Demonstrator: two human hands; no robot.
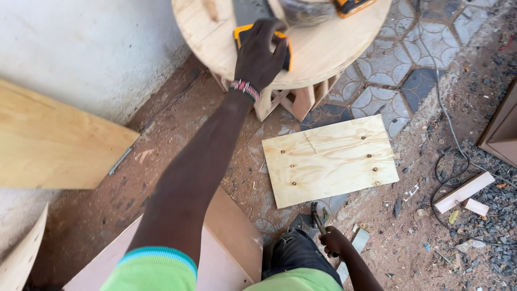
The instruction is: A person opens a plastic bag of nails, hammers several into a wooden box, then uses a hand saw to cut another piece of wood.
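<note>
While the left hand [258,56] stretched out to the round plywood counter [334,48], its fingers were closed over a yellow-and-black block [284,49], looks like a sander or sanding pad, pressing it flat on the top, probably so it sat steady on the surface. Down low, the right hand [333,241] was wrapped round a dark tool handle [319,215], maybe a hammer, hard to say, kept by the knee within easy reach. On the dirt floor between them lay a rectangular plywood panel [329,160] with dark screw spots, flat and apart from both hands. Another yellow tool [353,5] sat at the counter's far edge.
</note>
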